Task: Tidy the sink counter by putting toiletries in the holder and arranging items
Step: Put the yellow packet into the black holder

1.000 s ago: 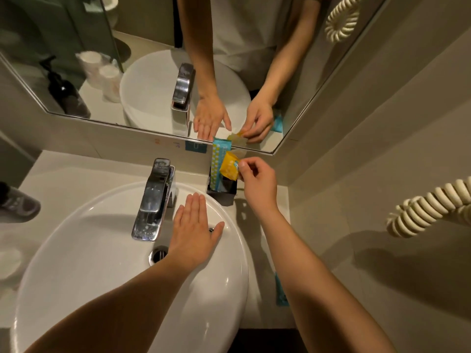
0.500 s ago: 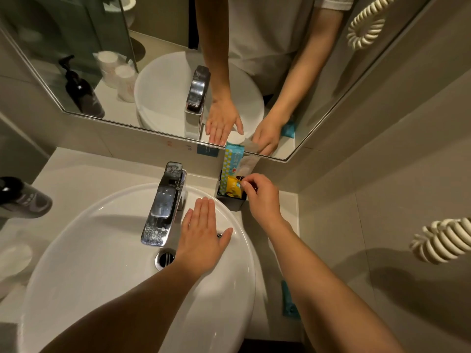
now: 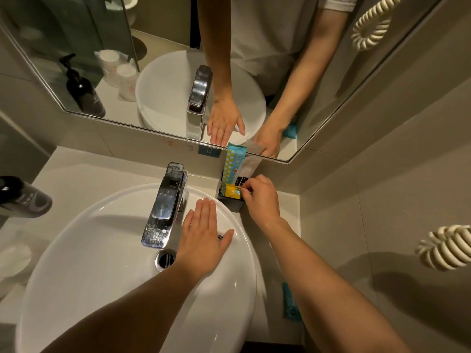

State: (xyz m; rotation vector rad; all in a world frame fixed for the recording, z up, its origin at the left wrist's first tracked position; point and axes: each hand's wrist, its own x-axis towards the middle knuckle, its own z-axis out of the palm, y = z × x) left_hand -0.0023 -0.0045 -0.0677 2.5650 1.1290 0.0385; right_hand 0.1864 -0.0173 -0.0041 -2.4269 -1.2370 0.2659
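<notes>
The holder point(image 3: 230, 201), a small dark box, stands in the back right corner of the counter point(image 3: 84, 169), hemmed between the basin point(image 3: 107, 250) rim, the wall under the mirror point(image 3: 158, 59) and the side wall. Little open counter shows around it; the widest bare stretch lies behind and left of the tap point(image 3: 165, 205).

The right hand point(image 3: 260, 197) is at the holder's mouth, fingertips pinched together on the corner of a yellow sachet point(image 3: 232, 191) that sits inside the holder. Two taller packets stand in the holder and lean on the wall: a blue-and-yellow patterned one point(image 3: 233, 164) and a pale one point(image 3: 251, 166) beside it; the hand covers the holder's right part. The left hand point(image 3: 204, 238) lies flat and open on the inner slope of the basin, fingers together, holding nothing.

A teal packet point(image 3: 289, 301) lies on the narrow counter strip right of the basin, partly hidden by the right forearm. A dark bottle point(image 3: 23, 197) is cut off at the left edge. Pale blurred shapes on the left counter cannot be identified.

The basin is a smooth, glossy white oval with a metal drain point(image 3: 165, 259). The tap is polished chrome and blocky. A cream coiled cord point(image 3: 446, 248) hangs by the right wall.
</notes>
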